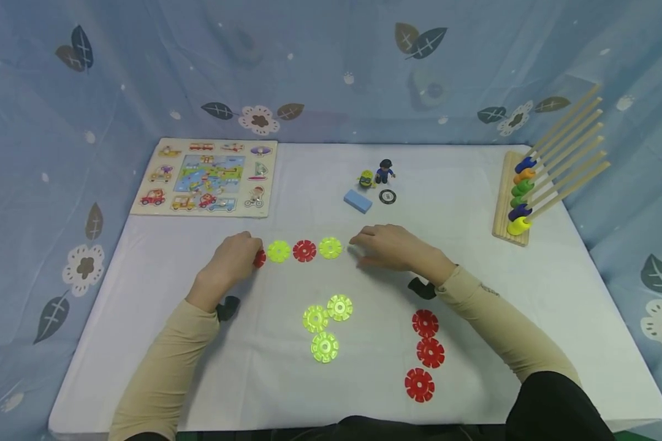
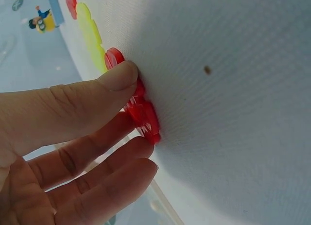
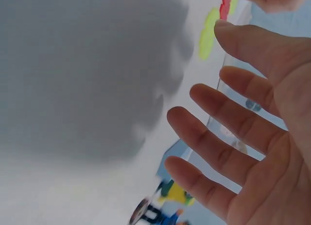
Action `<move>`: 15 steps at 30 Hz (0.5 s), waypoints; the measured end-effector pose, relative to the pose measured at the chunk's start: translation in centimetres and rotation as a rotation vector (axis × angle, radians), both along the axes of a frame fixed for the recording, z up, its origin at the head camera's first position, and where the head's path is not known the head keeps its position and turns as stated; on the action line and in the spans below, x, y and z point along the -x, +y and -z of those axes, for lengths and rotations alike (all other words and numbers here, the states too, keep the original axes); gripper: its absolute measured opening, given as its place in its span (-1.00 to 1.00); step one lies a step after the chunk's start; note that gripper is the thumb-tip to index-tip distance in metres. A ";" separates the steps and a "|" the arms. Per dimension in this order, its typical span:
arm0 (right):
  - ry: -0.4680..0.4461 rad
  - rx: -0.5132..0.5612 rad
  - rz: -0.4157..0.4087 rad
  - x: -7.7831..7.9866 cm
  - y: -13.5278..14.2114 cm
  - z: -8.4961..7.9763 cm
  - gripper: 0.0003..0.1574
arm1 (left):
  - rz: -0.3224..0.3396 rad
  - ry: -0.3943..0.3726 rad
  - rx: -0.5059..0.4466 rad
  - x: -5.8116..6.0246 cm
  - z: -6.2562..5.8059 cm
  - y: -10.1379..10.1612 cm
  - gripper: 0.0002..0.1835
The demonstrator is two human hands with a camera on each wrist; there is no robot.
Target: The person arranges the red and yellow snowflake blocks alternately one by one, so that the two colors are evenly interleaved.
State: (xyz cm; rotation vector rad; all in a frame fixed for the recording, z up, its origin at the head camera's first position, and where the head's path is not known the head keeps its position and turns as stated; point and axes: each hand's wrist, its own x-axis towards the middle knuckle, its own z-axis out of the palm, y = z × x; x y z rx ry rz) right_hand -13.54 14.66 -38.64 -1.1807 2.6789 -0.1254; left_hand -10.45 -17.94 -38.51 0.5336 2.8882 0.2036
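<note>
A row of notched plastic interlocking discs lies across the middle of the table. Its left end is a red disc, partly hidden by my left hand. The left wrist view has thumb and fingers pinching that red disc at its edges. To its right in the row come a yellow-green disc, a second red disc and another yellow-green disc. My right hand hovers just past the row's right end, its fingers spread and holding nothing.
Nearer me lie three loose yellow-green discs and, to the right, three red discs. Toward the back are a picture puzzle board, a blue block, two small figures, a round black token and a wooden peg stand.
</note>
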 end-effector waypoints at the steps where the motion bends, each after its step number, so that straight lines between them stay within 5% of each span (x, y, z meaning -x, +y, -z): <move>1: -0.009 0.000 0.009 -0.3 0.6 0.0 -0.48 | 0.003 0.001 0.001 0.0 0.0 0.0 -0.80; 15: -0.168 -0.026 0.023 -6.1 7.3 -0.9 -0.38 | 0.006 -0.016 0.023 0.0 -0.4 0.2 -0.80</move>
